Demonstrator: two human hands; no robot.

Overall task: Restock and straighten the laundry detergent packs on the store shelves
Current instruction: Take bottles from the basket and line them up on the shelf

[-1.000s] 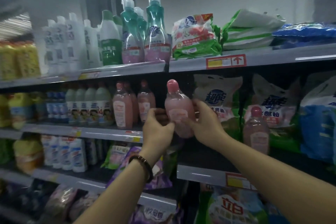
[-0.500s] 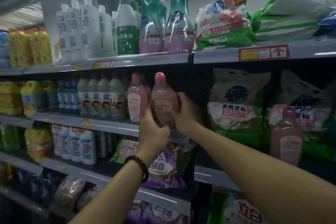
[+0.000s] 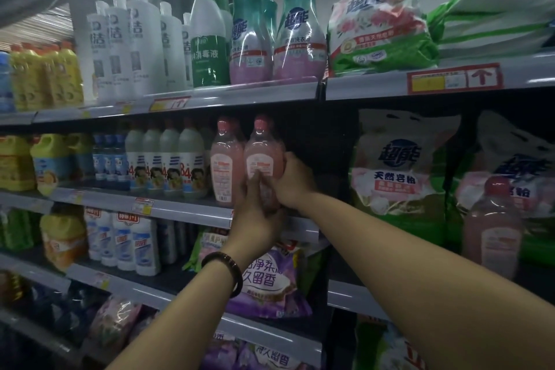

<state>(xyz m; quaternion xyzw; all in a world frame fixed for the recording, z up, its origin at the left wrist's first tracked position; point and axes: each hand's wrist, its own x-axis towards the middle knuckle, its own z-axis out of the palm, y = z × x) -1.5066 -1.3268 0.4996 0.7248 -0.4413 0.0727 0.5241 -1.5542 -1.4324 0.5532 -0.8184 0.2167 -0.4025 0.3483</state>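
Gripping the pink bottle (image 3: pixel 265 159), left hand (image 3: pixel 255 216) and right hand (image 3: pixel 295 182) curl round it just beside its twin (image 3: pixel 225 165) on the shelf (image 3: pixel 180 211); a stray bottle (image 3: pixel 489 231) among the bags (image 3: pixel 399 165) probably needs moving too.

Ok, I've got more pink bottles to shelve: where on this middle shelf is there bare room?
A dark gap looks bare right of the held pink bottle, up to the washing powder bag. Leftward is crowded: a second pink bottle, then 84 disinfectant bottles, stand packed together.
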